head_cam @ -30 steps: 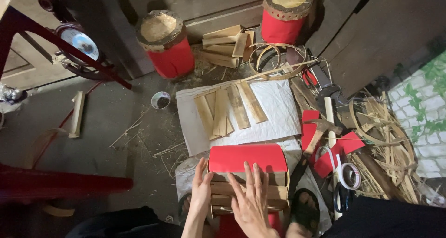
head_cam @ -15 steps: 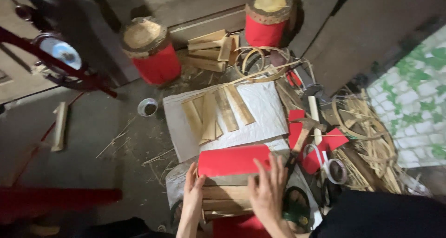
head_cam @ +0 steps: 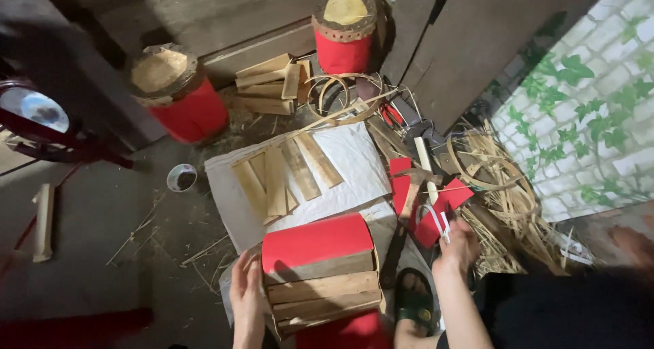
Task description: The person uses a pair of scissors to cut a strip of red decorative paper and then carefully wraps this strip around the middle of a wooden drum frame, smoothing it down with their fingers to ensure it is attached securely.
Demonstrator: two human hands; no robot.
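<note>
A half-built drum body (head_cam: 319, 275) of stacked wooden slats, with red cloth over its top, lies on its side in front of me. My left hand (head_cam: 245, 293) rests flat against its left end, fingers stretched out. My right hand (head_cam: 459, 245) is off to the right of it, over red scraps (head_cam: 428, 228). Its fingers are closed around a small white-handled tool (head_cam: 439, 221); what kind of tool it is, I cannot tell.
A white sheet (head_cam: 354, 165) carries several loose slats (head_cam: 276, 178). Two red drums (head_cam: 180, 93) (head_cam: 344, 32) stand at the back beside a slat pile (head_cam: 272, 83). Coiled bamboo strips (head_cam: 497, 182) lie right, a small cup (head_cam: 181, 177) left, my sandalled foot (head_cam: 411, 307) below.
My right hand has left the drum body and moved right to the red scraps, closing on the white-handled tool. My left hand has slid to the drum's left end. The view has shifted.
</note>
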